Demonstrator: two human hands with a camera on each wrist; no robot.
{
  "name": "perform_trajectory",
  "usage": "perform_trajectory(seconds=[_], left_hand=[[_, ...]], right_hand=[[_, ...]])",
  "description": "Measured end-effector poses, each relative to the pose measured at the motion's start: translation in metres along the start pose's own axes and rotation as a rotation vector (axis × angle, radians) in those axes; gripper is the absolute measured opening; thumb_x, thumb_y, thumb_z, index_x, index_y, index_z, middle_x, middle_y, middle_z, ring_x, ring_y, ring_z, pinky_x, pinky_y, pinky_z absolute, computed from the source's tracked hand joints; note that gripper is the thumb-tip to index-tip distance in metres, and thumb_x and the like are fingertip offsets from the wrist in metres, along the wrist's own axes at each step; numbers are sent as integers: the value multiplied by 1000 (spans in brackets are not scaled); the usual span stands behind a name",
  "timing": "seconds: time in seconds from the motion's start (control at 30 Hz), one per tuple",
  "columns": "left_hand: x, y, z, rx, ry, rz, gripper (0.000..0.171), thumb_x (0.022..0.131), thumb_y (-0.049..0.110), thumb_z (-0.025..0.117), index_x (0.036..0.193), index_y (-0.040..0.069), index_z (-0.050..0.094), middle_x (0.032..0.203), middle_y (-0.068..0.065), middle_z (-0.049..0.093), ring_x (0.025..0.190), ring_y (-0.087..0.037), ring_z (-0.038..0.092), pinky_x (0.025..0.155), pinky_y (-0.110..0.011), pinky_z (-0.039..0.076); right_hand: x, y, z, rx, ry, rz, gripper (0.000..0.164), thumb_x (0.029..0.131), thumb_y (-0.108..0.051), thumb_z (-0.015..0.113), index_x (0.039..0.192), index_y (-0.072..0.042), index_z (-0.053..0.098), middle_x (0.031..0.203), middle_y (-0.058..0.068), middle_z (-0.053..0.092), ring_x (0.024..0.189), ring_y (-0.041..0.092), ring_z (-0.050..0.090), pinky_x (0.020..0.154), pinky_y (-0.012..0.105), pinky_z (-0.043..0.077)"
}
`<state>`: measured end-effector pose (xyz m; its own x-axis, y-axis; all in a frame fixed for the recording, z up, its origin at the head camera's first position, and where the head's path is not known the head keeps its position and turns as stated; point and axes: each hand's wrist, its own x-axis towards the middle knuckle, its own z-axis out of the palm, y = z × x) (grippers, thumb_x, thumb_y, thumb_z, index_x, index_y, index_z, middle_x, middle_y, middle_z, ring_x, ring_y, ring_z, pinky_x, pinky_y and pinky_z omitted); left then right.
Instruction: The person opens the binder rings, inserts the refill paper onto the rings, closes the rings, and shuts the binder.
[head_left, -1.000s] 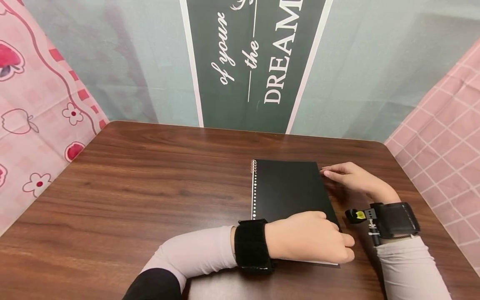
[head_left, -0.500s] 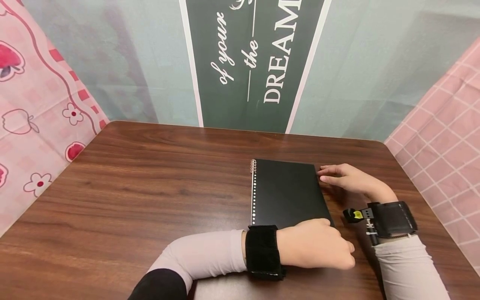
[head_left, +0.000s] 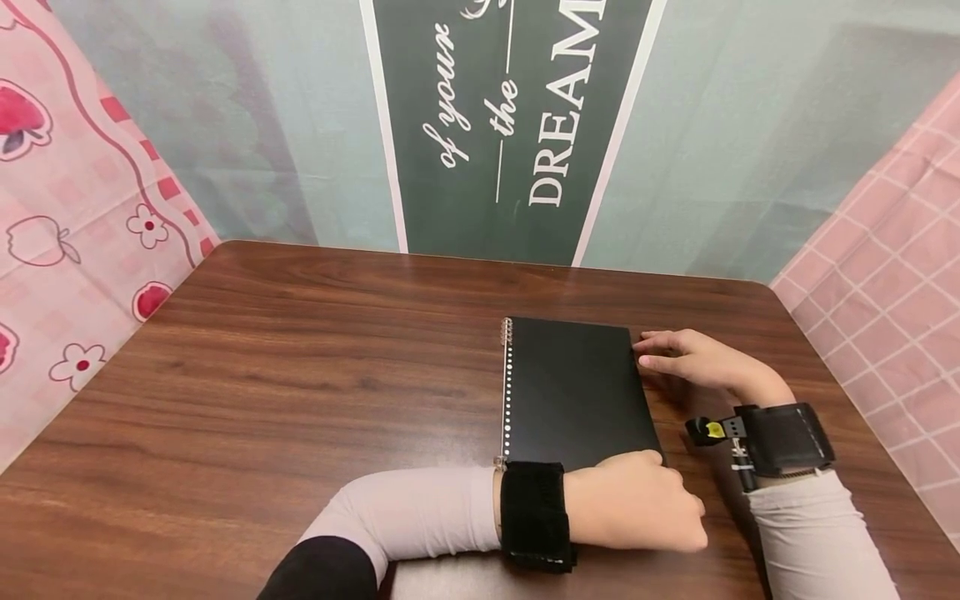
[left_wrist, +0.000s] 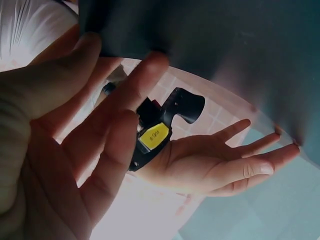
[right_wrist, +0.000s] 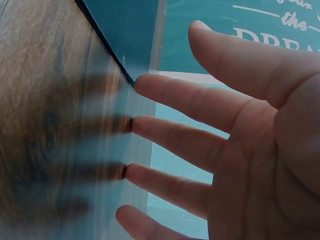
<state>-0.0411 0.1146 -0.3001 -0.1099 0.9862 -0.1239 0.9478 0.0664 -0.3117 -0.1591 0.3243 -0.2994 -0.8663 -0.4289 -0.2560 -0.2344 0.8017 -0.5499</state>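
Note:
A black spiral-bound notebook lies on the table with its cover down, its white row of punched holes along the left side. My left hand reaches across to its near right corner, with the fingers loosely bent. The left wrist view shows the left thumb and index fingertip by a dark edge, with gaps between the fingers. Beside the far right edge is my right hand, its fingers extended. In the right wrist view, the right index fingertip touches the notebook's corner; other fingertips rest on the table.
The brown wooden table extends far to the left of the notebook. A green-grey curtain with white lettering stands behind it. Pink sheets hang at left and right. Both wrists wear black straps.
The notebook's right side has shifted slightly left, and the pale strip along its near edge no longer shows. My left hand has moved slightly nearer; my right hand slightly left.

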Motion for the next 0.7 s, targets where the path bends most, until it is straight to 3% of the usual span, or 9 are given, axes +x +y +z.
perform_trajectory(seconds=[0.17,0.3,0.4,0.47,0.57,0.7], left_hand=[[-1,5,3,-36,0,-25,23,105,32,45,104,46,63,108,28,64,92,2,61,75,-20,42],[-8,10,2,-82,1,-53,21,104,31,46,104,44,63,102,27,65,86,4,61,68,-20,39],[-24,16,-4,-74,28,-43,20,104,32,48,102,44,65,100,27,66,86,1,62,65,-20,37],[-39,20,-9,-53,61,-28,19,102,33,50,100,44,65,99,26,66,86,-1,61,63,-20,36],[-60,20,-18,-35,61,-44,15,101,35,53,102,45,64,100,26,65,89,-1,60,63,-20,35],[-92,4,-20,-21,115,-130,13,97,31,57,103,41,63,99,24,64,90,-1,59,60,-21,35]], right_hand=[[1,-2,2,-10,-6,-6,45,103,-24,54,135,8,55,150,39,33,136,57,35,102,64,40],[2,-4,4,-16,31,-22,42,103,-21,53,134,7,56,145,36,44,132,53,45,100,61,44],[2,-7,4,-34,91,-29,33,102,-20,55,125,3,63,128,27,62,118,42,59,93,51,51],[3,-10,5,-42,120,-27,24,100,-20,58,112,-1,68,108,18,69,100,29,65,84,39,52],[2,-16,6,-36,138,-33,16,98,-21,63,92,-6,63,78,4,60,71,12,55,68,27,44],[2,-30,11,-13,134,-84,30,96,-18,66,75,-9,47,64,-4,36,55,6,35,58,26,35]])
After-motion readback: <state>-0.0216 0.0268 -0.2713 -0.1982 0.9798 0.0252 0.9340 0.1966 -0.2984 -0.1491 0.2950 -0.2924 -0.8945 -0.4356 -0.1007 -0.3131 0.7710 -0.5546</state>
